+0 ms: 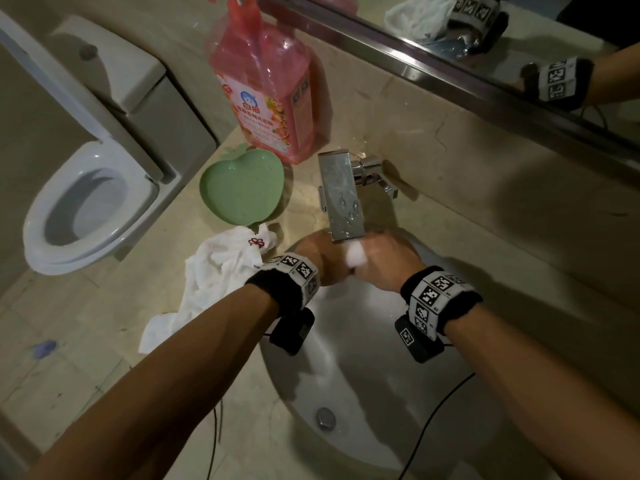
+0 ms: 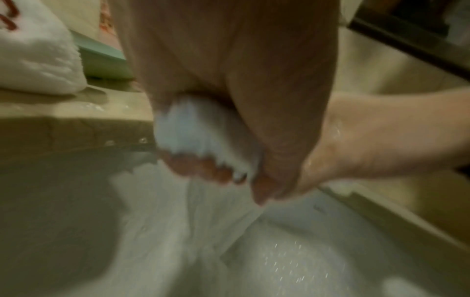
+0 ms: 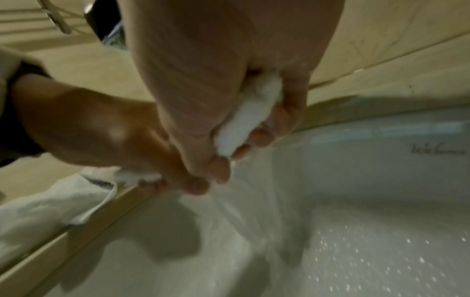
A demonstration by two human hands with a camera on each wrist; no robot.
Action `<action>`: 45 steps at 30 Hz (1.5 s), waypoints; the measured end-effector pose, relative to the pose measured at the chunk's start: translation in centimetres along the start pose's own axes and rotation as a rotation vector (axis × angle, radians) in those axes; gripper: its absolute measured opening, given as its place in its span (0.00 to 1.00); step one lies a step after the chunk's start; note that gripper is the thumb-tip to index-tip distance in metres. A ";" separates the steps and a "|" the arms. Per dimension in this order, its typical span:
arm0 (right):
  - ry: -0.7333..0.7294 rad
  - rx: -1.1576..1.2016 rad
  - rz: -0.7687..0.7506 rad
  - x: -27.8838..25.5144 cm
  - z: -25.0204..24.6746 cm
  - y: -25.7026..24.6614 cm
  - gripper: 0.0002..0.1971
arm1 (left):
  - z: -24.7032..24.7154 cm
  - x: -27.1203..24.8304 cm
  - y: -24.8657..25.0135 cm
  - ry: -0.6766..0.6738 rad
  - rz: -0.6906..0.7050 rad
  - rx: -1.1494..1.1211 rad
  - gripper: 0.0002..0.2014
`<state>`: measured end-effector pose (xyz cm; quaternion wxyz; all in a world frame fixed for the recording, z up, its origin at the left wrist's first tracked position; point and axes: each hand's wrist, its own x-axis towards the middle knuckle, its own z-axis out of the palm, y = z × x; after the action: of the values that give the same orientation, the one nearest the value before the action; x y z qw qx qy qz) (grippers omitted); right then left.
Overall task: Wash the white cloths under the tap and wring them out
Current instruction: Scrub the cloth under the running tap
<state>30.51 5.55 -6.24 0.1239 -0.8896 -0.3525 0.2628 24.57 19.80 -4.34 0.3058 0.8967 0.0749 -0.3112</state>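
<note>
Arms: bare, no sleeves.
Left wristband (image 1: 282, 284): black cloth, white panels with black square codes.
Right wristband (image 1: 440, 297): same.
Wrist cameras (image 1: 292, 332): black boxes under each wrist.
Cables (image 1: 440, 410): thin, black.

A beige marble counter (image 1: 485, 209) is running across the scene under dim, warm light, with a white basin (image 1: 363, 393) sitting sunk into its near part. Along the far right, a mirror (image 1: 571, 26) in a metal frame (image 1: 398, 64) is standing above the counter. To the left, a white toilet (image 1: 86, 209) is sitting open on a pale tiled floor (image 1: 62, 368).
</note>
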 end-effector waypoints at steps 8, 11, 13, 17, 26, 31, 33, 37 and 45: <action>-0.025 0.090 -0.324 -1.6 -1.6 -0.7 0.25 | -0.3 -2.2 -2.0 0.233 0.236 -0.272 0.24; 0.103 0.133 -0.146 -1.9 -0.5 -0.8 0.36 | 0.1 -2.8 -2.5 0.306 0.170 -0.320 0.23; 0.130 0.206 -0.045 -1.8 -0.4 -0.9 0.43 | 0.4 -3.2 -2.9 0.384 0.051 -0.300 0.21; 0.179 0.331 -0.050 -1.8 -0.4 -0.8 0.31 | 0.7 -3.9 -3.6 0.506 0.064 -0.300 0.18; 0.129 0.968 0.131 -2.3 -0.2 -0.3 0.26 | 0.3 -3.6 -3.2 0.356 0.048 -0.709 0.15; 0.085 1.078 0.231 -2.3 0.4 0.3 0.29 | 0.5 -2.6 -2.6 0.317 -0.036 -0.535 0.26; 0.067 1.096 0.248 -2.5 0.4 0.7 0.31 | 0.5 -2.3 -3.2 0.372 -0.085 -0.425 0.25; 0.019 1.096 0.206 -2.9 0.2 1.3 0.29 | 0.5 -2.0 -3.5 0.404 -0.082 -0.561 0.28; 0.165 0.925 0.120 -3.1 0.2 2.6 0.21 | -0.5 -2.0 -4.2 0.290 0.085 -0.637 0.17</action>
<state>29.95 1.55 -6.27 0.5191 -0.7778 -0.1353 0.3274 21.88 23.57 -5.00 0.5689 0.7935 0.1736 -0.1288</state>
